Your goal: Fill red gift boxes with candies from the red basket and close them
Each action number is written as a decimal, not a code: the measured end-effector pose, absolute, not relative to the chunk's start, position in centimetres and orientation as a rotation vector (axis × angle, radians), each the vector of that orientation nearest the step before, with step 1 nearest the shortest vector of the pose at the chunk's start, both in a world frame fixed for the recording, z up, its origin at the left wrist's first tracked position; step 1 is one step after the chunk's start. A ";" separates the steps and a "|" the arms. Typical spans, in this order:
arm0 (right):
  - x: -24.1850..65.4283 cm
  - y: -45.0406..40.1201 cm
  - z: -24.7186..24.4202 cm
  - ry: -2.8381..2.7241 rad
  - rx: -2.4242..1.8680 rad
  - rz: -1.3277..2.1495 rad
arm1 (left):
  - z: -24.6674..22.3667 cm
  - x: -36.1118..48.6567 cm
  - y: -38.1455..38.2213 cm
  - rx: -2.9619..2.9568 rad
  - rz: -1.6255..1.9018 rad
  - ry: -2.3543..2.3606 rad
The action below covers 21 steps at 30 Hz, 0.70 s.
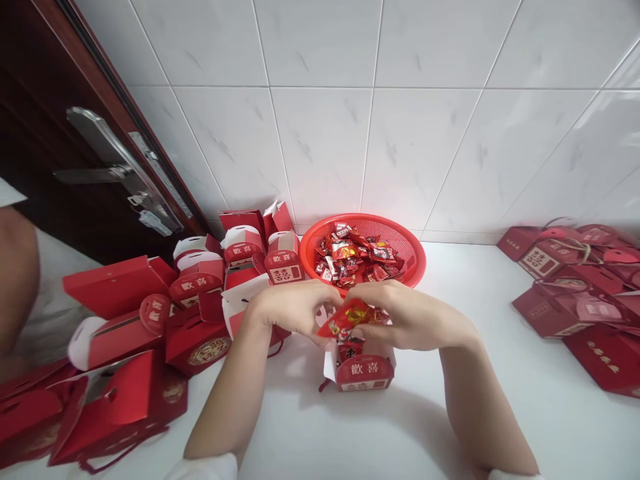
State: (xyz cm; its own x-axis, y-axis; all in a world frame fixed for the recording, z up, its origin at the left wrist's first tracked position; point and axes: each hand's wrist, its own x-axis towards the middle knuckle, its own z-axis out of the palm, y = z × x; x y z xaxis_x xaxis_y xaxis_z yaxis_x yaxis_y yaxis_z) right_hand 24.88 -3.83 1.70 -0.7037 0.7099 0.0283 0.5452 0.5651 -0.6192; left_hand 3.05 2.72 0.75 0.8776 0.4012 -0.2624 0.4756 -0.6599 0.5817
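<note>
A small red favor box [367, 375] with open top flaps stands on the white table in front of me, and wrapped sweets show inside it. Just above its opening is a shiny red and gold candy packet [353, 315]. My right hand [407, 315] grips the packet, thumb at its lower edge. From the other side, my left hand [300, 308] has its fingers curled onto the packet's left corner; the fingertips are partly hidden. Behind my hands, a red plastic basket [417, 257] holds a heap of wrapped sweets [345, 250].
Many open red boxes [200, 283] crowd the left side of the white table [320, 433]. Closed red boxes [565, 300] are stacked at the far right. A tiled wall [320, 147] borders the back. At left are a dark door [40, 133] and part of a person [17, 280].
</note>
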 end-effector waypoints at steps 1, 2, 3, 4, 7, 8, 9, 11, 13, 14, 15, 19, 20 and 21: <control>24.8 -3.8 1.6 -2.570 -1.008 0.877 | 0.8 3.1 2.7 2.352 -0.159 0.629; 24.7 -3.8 1.6 -2.616 -1.023 0.885 | 0.9 3.2 2.7 2.338 -0.173 0.640; 24.6 -3.8 1.6 -2.661 -1.084 0.884 | 1.0 3.2 2.8 2.336 -0.187 0.659; 24.4 -3.8 1.6 -2.700 -1.176 0.867 | 1.0 3.2 2.8 2.344 -0.199 0.679; 23.8 -3.9 1.5 -2.809 -1.408 0.766 | 1.1 3.2 2.8 2.381 -0.235 0.717; 23.5 -4.0 1.4 -2.853 -1.429 0.754 | 1.1 3.2 2.7 2.387 -0.242 0.727; 23.3 -4.0 1.3 -2.896 -1.426 0.759 | 1.1 3.2 2.7 2.389 -0.241 0.738; 23.0 -4.0 0.9 -2.951 -1.397 0.782 | 1.1 3.3 2.6 2.392 -0.229 0.754; 22.8 -3.9 0.4 -2.949 -1.387 0.751 | 1.1 3.3 2.6 2.400 -0.229 0.749; 22.8 -3.8 0.1 -2.934 -1.394 0.714 | 1.1 3.3 2.6 2.409 -0.237 0.741; 22.8 -3.8 0.0 -2.916 -1.405 0.672 | 1.1 3.2 2.7 2.416 -0.247 0.734; 23.0 -4.0 -0.1 -2.875 -1.398 0.595 | 0.9 3.2 2.9 2.400 -0.247 0.720; 23.0 -4.1 -0.1 -2.874 -1.389 0.602 | 0.9 3.2 2.9 2.394 -0.241 0.712; 23.1 -4.1 0.0 -2.877 -1.381 0.620 | 0.9 3.2 2.9 2.395 -0.235 0.706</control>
